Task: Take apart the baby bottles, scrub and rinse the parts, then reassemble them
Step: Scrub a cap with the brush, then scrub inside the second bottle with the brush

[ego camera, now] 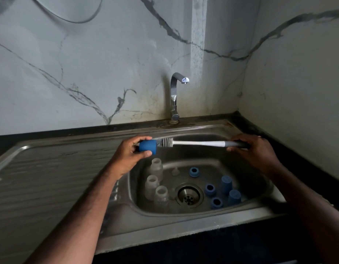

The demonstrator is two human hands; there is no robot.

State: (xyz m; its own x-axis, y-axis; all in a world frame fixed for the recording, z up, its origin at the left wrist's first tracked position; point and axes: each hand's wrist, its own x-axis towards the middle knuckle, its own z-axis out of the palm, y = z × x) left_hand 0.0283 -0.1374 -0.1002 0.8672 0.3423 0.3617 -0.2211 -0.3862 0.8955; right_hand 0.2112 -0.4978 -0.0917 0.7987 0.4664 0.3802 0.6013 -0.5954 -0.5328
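My left hand (131, 152) grips a blue bottle cap (148, 147) above the sink, its open end facing right. My right hand (252, 149) holds the grey handle of a bottle brush (199, 143). The brush lies level between both hands, its bristle head partly inside the cap. In the basin stand three clear bottle bodies (155, 182) at the left. Three blue screw rings (193, 172) and two more blue caps (226, 183) sit at the right. A clear teat (175, 171) lies near the back.
The steel sink (183, 223) has a drain (189, 196) in the middle and a ribbed draining board (50, 180) to the left. A chrome tap (174, 96) stands behind, with no water running. Marble walls close the back and right.
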